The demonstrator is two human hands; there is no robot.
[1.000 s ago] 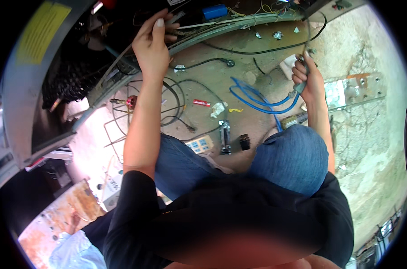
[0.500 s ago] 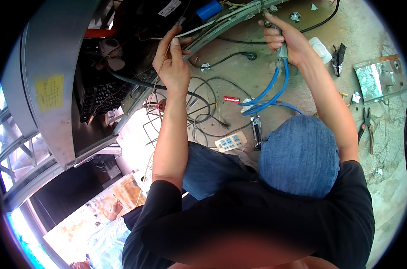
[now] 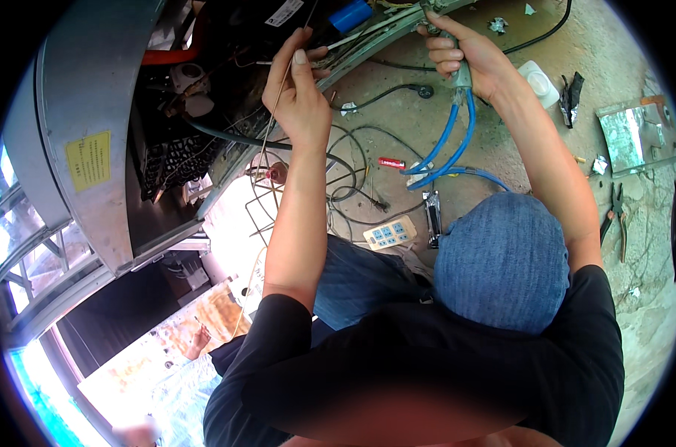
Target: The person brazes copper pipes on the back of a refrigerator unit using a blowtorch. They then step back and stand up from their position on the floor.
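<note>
Into the open base of a grey metal cabinet [image 3: 99,67] at the upper left, my left hand [image 3: 302,104] reaches with its fingers pinched on a thin brazing rod [image 3: 268,132]. The rod runs down alongside my forearm. My right hand [image 3: 479,63], farther right beside the metal frame rail [image 3: 386,43], is wrapped round the grip of a gas torch [image 3: 463,77]. Two blue hoses [image 3: 469,123] hang from the grip's lower end. The torch's front end lies near the top edge, and its tip cannot be made out. A pale thin tube [image 3: 375,31] runs along the rail.
On the concrete floor lie a black power cable [image 3: 382,91], a power strip [image 3: 391,233], a red cylinder [image 3: 391,162], pliers [image 3: 616,220], a white container [image 3: 539,82] and a mirror-like panel [image 3: 636,138]. A wire rack [image 3: 267,201] stands below the cabinet. Another person's hand [image 3: 200,341] shows at lower left.
My left hand has moved slightly up and right with the rod. My right hand and the torch have shifted slightly up and left. The whole view has shifted a little.
</note>
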